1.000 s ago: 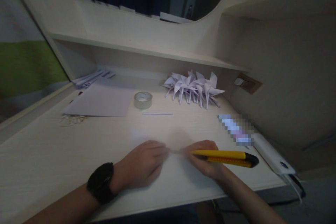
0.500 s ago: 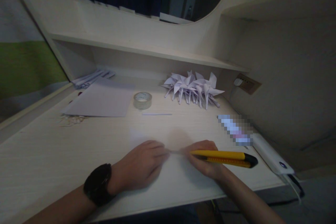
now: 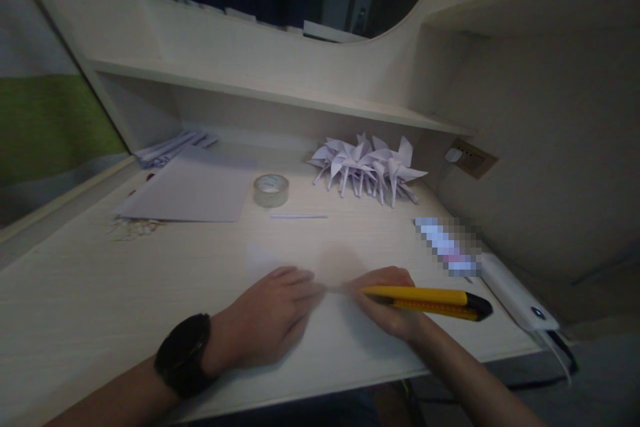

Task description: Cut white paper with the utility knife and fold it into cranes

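Observation:
My right hand [image 3: 387, 300] is closed round a yellow and black box cutter [image 3: 425, 295], its body pointing back to the right over my wrist. A thin blade seems to reach left from my fingers, blurred in the dim light. Close by on the left, my left hand [image 3: 280, 310] rests palm down, fingers stretched together toward the blade's end. A pale sheet of paper [image 3: 260, 259] appears to lie under my left hand, hard to tell from the desk. What is beneath the fingertips is hidden. A black watch [image 3: 183, 355] is on my left wrist.
Behind my hands lie a thin white paper strip [image 3: 299, 217] and a roll of clear tape [image 3: 271, 191]. Paper pinwheels [image 3: 357, 163] are heaped at the back. Paper sheets [image 3: 195, 187] sit left. A blurred-out phone-like object [image 3: 445, 247] and white power strip [image 3: 520, 293] line the right edge.
Both hands and the box cutter stay almost where they were. The view has shifted very slightly.

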A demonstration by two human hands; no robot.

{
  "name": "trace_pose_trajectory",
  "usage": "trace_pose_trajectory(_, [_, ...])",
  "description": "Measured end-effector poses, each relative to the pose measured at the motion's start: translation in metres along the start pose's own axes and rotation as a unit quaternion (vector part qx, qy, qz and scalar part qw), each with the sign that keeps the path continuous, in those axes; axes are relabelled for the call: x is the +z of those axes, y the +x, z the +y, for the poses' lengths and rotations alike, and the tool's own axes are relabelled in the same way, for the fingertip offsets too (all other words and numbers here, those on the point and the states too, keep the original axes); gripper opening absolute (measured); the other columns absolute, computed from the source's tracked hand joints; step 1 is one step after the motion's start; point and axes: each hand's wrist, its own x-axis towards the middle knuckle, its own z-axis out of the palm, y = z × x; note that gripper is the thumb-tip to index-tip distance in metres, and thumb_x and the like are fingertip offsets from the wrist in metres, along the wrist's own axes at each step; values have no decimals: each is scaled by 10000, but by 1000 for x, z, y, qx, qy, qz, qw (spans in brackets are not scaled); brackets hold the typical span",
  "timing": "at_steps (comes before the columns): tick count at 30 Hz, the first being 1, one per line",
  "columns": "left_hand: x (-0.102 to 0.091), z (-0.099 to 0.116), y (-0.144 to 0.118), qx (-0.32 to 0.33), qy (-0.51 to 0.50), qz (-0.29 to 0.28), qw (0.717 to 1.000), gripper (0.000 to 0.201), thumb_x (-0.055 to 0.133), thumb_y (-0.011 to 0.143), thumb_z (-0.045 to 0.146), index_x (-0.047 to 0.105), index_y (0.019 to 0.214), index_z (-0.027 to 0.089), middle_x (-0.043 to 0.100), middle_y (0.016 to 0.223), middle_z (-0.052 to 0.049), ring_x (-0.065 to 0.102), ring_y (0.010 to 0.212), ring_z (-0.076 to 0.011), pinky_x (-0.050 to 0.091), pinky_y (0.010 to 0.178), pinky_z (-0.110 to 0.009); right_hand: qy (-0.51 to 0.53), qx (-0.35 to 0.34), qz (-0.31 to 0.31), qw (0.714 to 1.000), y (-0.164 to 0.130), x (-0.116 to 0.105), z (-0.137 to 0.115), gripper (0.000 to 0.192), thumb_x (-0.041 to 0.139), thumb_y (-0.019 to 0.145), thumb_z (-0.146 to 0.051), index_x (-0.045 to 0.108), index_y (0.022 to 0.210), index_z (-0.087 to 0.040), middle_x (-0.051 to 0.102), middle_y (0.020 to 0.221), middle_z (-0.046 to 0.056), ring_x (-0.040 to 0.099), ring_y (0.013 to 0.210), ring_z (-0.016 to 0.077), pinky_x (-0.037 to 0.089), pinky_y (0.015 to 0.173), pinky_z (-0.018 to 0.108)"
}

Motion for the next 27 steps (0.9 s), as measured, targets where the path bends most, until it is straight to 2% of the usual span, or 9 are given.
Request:
trace_pose_trajectory(7, [0,0,0,-3,3,-10,1000,361,417,908,226,525,1253,230,620,1186,-52,520,1129,-231,347,992,-427,-28,-25,-16,999,-2,0,4,229,541,859,-337,739,809,-233,731,748,30,694,658,202,589,607,311])
trace_pose_trajectory(16, [-3,2,-1,-28,3,-29,999,348,439,896,226,542,1228,243,619,1179,-40,503,1145,-238,339,995,-427,-80,-41,-12,996,2,-3,-5,241,530,854,-300,723,740,-213,720,676,9,661,569,154,565,549,247])
trace_pose_trajectory(23, [0,4,-1,-24,-4,-22,999,341,431,887,226,545,1209,226,608,1170,-59,498,1139,-250,338,995,-441,-98,-40,-3,994,3,-2,-9,259,527,847,-298,723,710,-196,710,641,19,633,514,137,545,503,228])
trace_pose_trajectory(27, [0,5,-1,-29,-12,-22,999,346,425,887,219,539,1214,231,597,1179,-56,478,1168,-251,329,1013,-446,-84,-31,1,996,0,2,-6,255,534,850,-331,720,731,-204,715,672,21,655,572,156,556,536,249])
